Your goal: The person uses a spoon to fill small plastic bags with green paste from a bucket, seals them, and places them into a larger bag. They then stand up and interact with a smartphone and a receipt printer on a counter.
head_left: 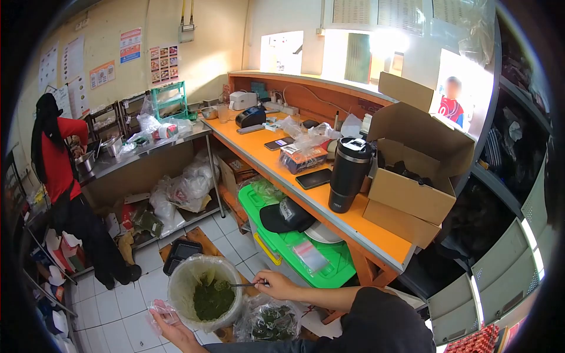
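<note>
My right hand (275,286) grips the dark handle of a spoon (242,285), which reaches over the rim of a bucket (178,288) lined with clear plastic. Dark green, crumbly leaf-like stuff (213,301) fills the lower part of the bucket, and the spoon's head is in or just above it. Left of the bucket, my left hand (175,330) holds a small clear plastic bag (164,310), its fingers partly seen through the film. A larger clear bag (272,320) with dark green contents lies right of the bucket, below my right forearm.
A black tray (182,254) lies behind the bucket. To the right, a green-lidded bin (259,206) carries a cap and small plastic bags. An orange counter (376,226) holds a tumbler (349,176) and open cardboard box (412,197). A person in red (62,153) stands far left.
</note>
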Motion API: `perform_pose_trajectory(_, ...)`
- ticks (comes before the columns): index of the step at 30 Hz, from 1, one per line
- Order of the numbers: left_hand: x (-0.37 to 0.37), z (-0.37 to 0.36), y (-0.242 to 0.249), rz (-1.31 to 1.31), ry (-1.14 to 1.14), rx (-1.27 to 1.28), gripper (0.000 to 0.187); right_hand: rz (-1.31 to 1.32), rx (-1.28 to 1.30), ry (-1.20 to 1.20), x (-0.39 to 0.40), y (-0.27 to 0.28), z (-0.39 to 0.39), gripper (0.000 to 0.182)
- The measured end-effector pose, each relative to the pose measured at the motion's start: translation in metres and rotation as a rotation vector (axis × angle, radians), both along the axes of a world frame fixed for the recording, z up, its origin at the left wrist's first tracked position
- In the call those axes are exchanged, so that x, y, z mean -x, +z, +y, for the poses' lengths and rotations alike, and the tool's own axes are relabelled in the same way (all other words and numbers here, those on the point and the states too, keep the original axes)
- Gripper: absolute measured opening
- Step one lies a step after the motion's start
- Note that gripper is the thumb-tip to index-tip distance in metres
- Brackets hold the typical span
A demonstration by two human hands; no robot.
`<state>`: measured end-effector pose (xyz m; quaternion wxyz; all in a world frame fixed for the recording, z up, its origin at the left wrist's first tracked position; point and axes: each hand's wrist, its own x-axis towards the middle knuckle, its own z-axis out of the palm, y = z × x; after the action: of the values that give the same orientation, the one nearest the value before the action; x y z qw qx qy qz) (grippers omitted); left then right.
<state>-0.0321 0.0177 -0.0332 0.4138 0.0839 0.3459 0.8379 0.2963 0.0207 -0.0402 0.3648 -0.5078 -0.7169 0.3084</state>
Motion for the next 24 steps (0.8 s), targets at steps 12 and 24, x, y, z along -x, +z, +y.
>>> perform_pose_trajectory(12,-0.012,-0.002,-0.001,0.444,-0.057,0.018,0.038,0.002,-0.026,-0.007,0.004,-0.004,0.002,0.016)
perform_pose_trajectory(24,-0.033,-0.002,0.017,0.808,-0.182,-0.010,0.045,0.000,-0.063,-0.002,0.005,-0.006,0.003,0.018)
